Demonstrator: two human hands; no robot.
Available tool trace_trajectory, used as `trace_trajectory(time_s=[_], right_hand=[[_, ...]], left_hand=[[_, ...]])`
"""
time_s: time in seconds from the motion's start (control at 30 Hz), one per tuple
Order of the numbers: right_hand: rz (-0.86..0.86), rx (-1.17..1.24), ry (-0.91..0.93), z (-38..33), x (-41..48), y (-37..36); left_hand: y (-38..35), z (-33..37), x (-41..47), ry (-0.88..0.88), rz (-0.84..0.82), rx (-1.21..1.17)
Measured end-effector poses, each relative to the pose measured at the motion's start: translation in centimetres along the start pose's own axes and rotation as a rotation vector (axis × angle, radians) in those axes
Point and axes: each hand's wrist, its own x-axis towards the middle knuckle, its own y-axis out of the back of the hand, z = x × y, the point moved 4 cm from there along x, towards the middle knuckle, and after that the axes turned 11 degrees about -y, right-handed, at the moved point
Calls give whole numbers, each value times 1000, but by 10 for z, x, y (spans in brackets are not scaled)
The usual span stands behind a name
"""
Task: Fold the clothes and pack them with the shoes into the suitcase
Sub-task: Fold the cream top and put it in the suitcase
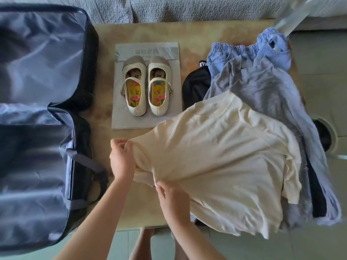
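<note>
A cream T-shirt [225,151] lies spread over the clothes pile on the right of the low table. My left hand [121,158] grips its left edge, and my right hand [171,198] pinches the fabric at the near edge. Under it lie a light blue shirt [272,87], blue elastic-waist shorts [244,51] and a black garment [195,85]. A pair of cream strap shoes [147,85] with flowered insoles stands on a grey paper sheet [120,117] in the middle. The open suitcase [37,128] with its blue lining lies at the left.
The beige table [101,117] shows between suitcase and shoes. A grey textured sofa [169,8] runs along the far side. A tiled floor [319,68] lies to the right, with a round dark object [323,136] at the table's right edge. My feet show at the bottom.
</note>
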Motion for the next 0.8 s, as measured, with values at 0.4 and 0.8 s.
trace_trajectory(time_s=[0.4, 0.8], right_hand=[[-484, 100, 45, -72, -14, -50], [272, 35, -145, 45, 128, 72]], left_hand=[[34, -22, 26, 4, -70, 358], [-33, -12, 41, -342, -438, 409]])
